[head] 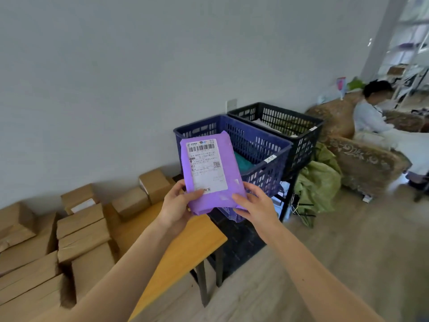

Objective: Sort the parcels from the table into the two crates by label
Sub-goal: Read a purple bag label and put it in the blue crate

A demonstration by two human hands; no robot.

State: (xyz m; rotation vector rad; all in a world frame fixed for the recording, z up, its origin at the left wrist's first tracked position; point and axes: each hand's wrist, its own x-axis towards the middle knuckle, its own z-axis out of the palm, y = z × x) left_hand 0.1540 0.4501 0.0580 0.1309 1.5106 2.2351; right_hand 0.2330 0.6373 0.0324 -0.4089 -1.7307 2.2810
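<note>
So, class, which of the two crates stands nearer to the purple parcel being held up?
The blue crate, right behind the purple parcel; the black crate stands beyond it, farther back and to the right.

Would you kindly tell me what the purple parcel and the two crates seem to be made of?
The purple parcel looks like thin, soft plastic film, slightly glossy: it wrinkles and folds at its lower end. The blue crate and the black crate look like rigid moulded plastic, fairly matte, given their uniform colour and slotted walls.
</note>
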